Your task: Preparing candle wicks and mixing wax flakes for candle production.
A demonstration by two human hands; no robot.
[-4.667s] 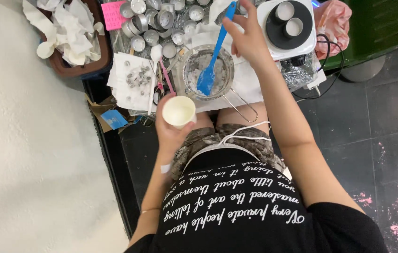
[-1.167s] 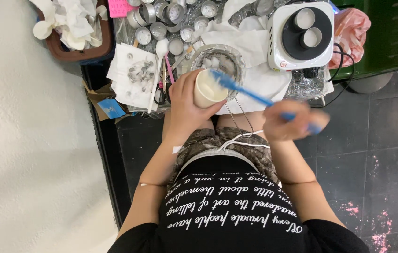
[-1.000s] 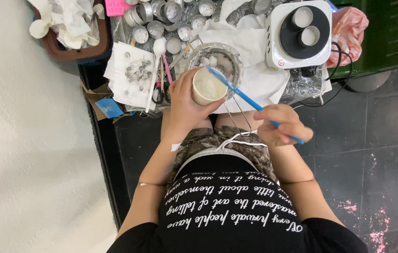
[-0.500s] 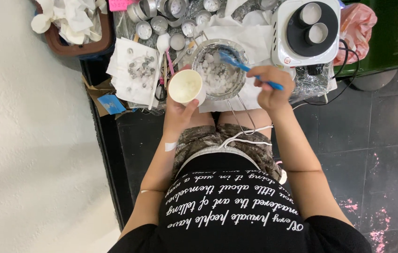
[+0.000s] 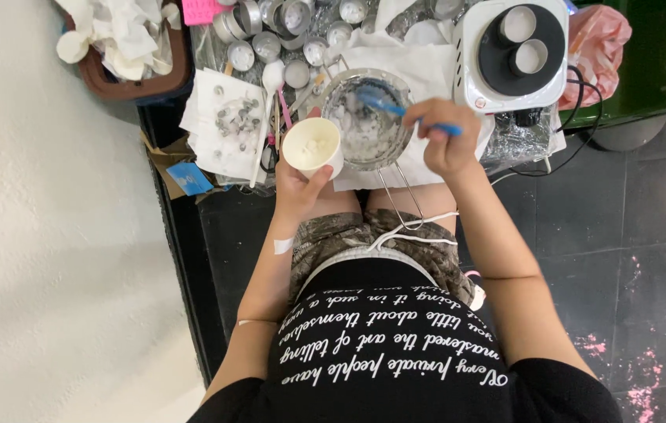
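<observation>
Dark floor tiles surround a cluttered low work surface (image 5: 364, 176) seen from above. At its near edge the left hand (image 5: 298, 184) wraps around a small white cup (image 5: 313, 146), held upright just left of a metal sieve bowl (image 5: 366, 129). The right hand (image 5: 447, 145) is closed on a blue spatula (image 5: 396, 110) whose blade reaches into the bowl. Farther right sits a white hotplate (image 5: 509, 55) carrying 2 small tins (image 5: 523, 39). Far left stands a brown bin (image 5: 133, 55) of crumpled paper.
</observation>
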